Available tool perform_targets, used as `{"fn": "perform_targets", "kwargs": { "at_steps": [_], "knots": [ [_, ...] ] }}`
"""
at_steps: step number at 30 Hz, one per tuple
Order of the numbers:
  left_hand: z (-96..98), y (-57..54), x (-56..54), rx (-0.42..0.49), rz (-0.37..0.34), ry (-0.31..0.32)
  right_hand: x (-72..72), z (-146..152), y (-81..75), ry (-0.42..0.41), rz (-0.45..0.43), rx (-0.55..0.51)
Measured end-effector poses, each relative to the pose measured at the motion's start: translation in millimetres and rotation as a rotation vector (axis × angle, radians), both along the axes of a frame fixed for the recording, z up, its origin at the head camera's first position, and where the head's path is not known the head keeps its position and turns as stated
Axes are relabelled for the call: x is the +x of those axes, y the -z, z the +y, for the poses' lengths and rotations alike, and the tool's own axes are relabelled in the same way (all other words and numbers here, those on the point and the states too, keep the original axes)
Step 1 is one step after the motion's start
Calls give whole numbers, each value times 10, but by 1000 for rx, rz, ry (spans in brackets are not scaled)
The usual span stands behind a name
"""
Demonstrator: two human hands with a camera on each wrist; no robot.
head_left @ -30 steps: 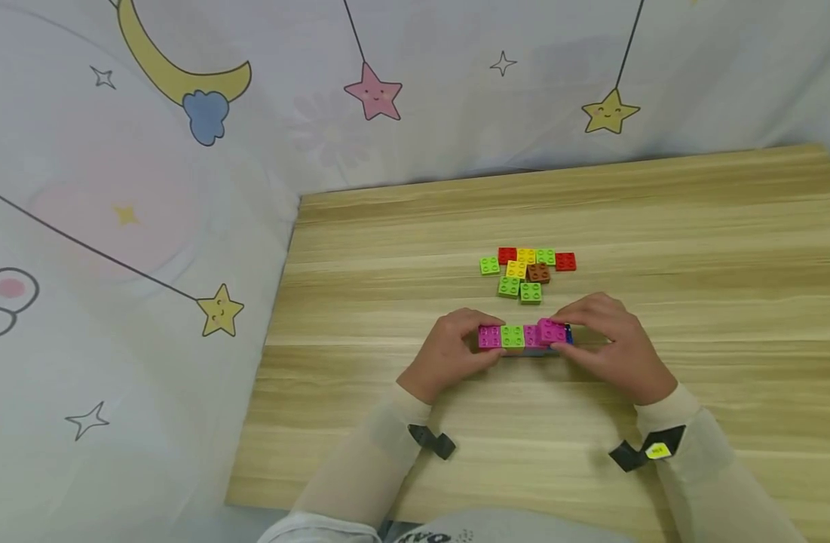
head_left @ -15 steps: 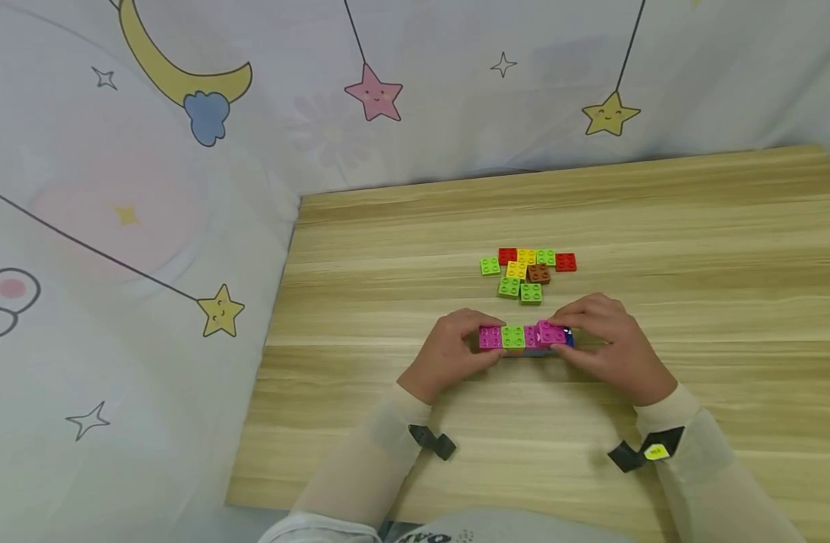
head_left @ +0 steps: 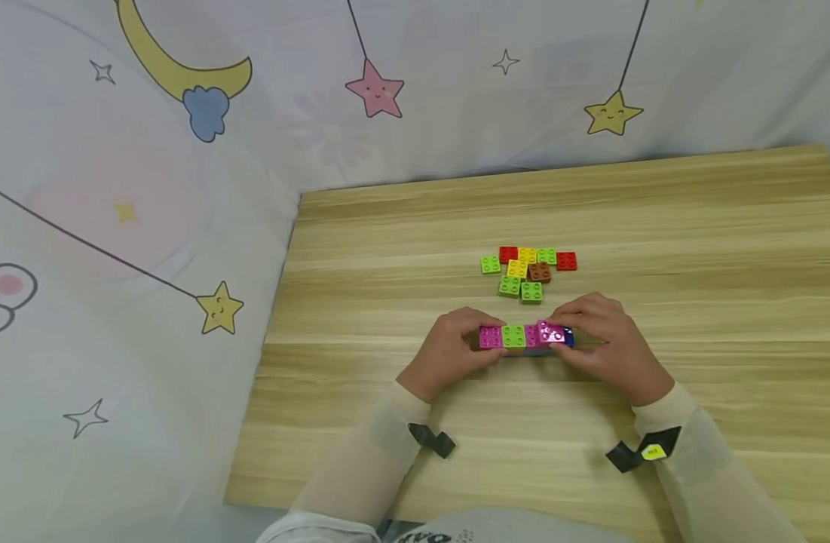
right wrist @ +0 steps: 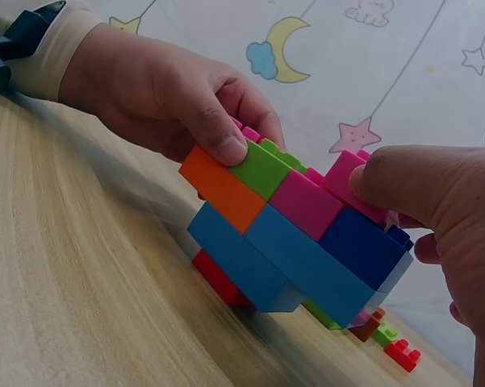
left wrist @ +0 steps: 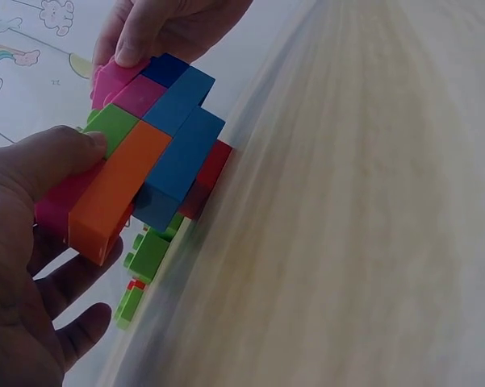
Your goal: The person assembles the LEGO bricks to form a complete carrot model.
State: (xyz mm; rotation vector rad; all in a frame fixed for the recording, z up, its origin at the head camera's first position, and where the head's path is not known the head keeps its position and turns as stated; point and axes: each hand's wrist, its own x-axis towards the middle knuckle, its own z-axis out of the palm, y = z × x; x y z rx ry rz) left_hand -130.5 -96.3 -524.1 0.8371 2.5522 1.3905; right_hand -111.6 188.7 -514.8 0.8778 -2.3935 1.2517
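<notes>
A stack of toy building bricks point(right wrist: 307, 254) stands upright on the table, widening upward from a red brick point(right wrist: 218, 278) at its foot. Blue and orange bricks form the middle, under a row of pink, lime green point(head_left: 513, 336) and dark blue bricks. My left hand point(head_left: 448, 351) grips the row's left end, thumb on the near side and fingers behind. Between thumb and fingers, my right hand point(head_left: 614, 347) pinches a pink brick point(right wrist: 353, 184) over the right end. That brick sits one level higher, overlapping the pink and dark blue bricks, slightly tilted.
Behind the stack lie several loose bricks in a cluster: red point(head_left: 567, 261), yellow point(head_left: 517, 269), brown point(head_left: 540, 272) and lime green point(head_left: 510, 286). The wood-grain table point(head_left: 360, 256) meets a printed white cloth point(head_left: 442, 143) at its back and left edges.
The pinched pink brick has tipped a little, and its studded top now catches the light. Both hands keep nearly the same place; the loose bricks have not moved.
</notes>
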Motion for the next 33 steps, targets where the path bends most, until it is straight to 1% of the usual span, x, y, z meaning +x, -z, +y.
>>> {"fn": "perform_targets", "kwargs": {
  "at_steps": [5, 10, 16, 19, 20, 22, 23, 25, 27, 28, 30, 33],
  "knots": [
    [-18, -19, -18, -7, -5, -10, -17, -12, 3, -5, 19, -9],
    [-33, -12, -31, -1, 4, -11, -26, -29, 4, 1, 31, -11],
    [-24, 27, -27, 9, 10, -1, 1, -45, 9, 20, 36, -12],
    [-19, 51, -20, 4, 28, -2, 18, -46, 12, 32, 11, -11],
    [-18, 56, -20, 0, 37, -4, 24, -41, 12, 41, -17, -16],
    [-16, 57, -22, 3, 48, -7, 25, -17, 12, 38, -148, -93],
    [-17, 55, -23, 4, 51, -8, 16, 0, 13, 52, -222, -134],
    [-18, 51, -25, 5, 56, -9, -31, 44, 30, 97, -360, -217],
    [-22, 46, -25, 6, 63, -8, -117, 97, 84, 144, -460, -273],
    [-24, 45, -25, 6, 65, -7, -173, 119, 117, 168, -475, -266],
    [-30, 49, -22, 3, 69, -5, -284, 148, 187, 204, -484, -203],
    [-39, 70, -19, -2, 72, 0, -421, 138, 271, 203, -480, -109]
  ]
}}
